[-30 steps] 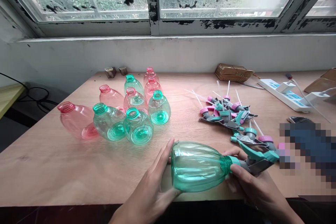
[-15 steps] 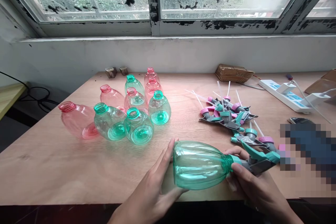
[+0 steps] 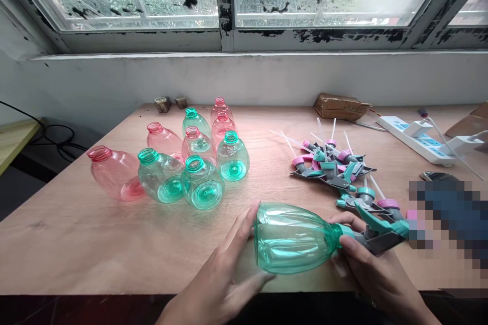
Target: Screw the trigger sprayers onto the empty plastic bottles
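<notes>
A clear green spray bottle (image 3: 293, 238) lies on its side in the air above the table's front edge, its base to the left. My left hand (image 3: 224, 264) cups that base, fingers behind and thumb below. My right hand (image 3: 366, 259) is closed round the neck end, with thumb and fingers at the turquoise collar of the trigger spray head (image 3: 385, 228). The head, grey with a turquoise trigger, sits at the bottle's mouth and points right. Beyond my right hand lies a pile of spray heads (image 3: 331, 162) in grey, pink and turquoise, their white tubes sticking up.
Several open-necked bottles, green (image 3: 202, 188) and pink (image 3: 114, 172), stand on the left of the wooden table (image 3: 95, 244). Toward the back right are a brown wrapped package (image 3: 339, 106) and a white power strip (image 3: 415, 139) with plugs. A blurred-out patch covers the right edge.
The view has shifted very slightly. Both hands keep their hold on the bottle, and the bottles and spray heads on the table stay where they were.
</notes>
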{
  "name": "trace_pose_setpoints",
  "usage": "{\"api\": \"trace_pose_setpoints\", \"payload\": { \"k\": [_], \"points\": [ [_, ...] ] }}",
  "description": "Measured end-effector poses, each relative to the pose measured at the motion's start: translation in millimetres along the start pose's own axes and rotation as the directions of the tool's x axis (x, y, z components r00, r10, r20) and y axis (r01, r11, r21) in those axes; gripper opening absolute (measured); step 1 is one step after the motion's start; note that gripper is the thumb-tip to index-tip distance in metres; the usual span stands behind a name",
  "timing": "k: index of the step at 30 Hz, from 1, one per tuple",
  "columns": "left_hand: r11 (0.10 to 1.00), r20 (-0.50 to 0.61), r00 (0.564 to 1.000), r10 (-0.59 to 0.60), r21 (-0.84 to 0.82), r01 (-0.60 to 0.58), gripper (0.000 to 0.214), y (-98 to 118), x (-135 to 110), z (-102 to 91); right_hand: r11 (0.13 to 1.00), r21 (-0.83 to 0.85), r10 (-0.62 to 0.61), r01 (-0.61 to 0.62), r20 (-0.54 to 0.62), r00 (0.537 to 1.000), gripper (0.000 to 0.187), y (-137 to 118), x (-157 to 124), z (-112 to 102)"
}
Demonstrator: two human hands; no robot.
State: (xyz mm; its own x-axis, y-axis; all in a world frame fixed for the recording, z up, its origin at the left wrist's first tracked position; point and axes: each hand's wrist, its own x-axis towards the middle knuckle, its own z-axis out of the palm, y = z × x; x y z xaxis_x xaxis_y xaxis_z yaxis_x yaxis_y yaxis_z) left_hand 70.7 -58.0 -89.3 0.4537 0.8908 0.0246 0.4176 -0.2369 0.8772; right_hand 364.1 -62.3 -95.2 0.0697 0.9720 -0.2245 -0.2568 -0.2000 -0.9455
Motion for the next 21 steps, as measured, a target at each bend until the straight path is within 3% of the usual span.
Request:
{"api": "trace_pose_setpoints", "payload": {
  "k": [5, 11, 16, 21],
  "points": [
    [0.994, 0.02, 0.994, -0.11, -0.014, 0.111, 0.101, 0.9, 0.0, -1.7, 1.0, -0.018, -0.004, 0.004, 0.003, 1.0, 0.057, 0.4, 0.2, -1.0],
    [0.998, -0.067, 0.996, 0.055, 0.01, -0.055, 0.086, -2.2, 1.7, 1.8, 0.999, -0.035, -0.007, 0.007, 0.012, 1.0, 0.057, 1.1, 0.6, -1.7],
    [0.998, -0.088, 0.996, -0.008, -0.062, 0.003, 0.108, -5.6, -0.1, 2.8, 0.999, -0.039, -0.001, 0.001, 0.007, 1.0, 0.058, 1.6, 0.4, -1.6],
    [0.997, -0.062, 0.998, -0.003, -0.078, -0.001, 0.098, -6.0, 0.0, 1.1, 0.999, -0.035, -0.012, 0.012, 0.0, 1.0, 0.053, 2.6, 0.3, -2.1]
  ]
}}
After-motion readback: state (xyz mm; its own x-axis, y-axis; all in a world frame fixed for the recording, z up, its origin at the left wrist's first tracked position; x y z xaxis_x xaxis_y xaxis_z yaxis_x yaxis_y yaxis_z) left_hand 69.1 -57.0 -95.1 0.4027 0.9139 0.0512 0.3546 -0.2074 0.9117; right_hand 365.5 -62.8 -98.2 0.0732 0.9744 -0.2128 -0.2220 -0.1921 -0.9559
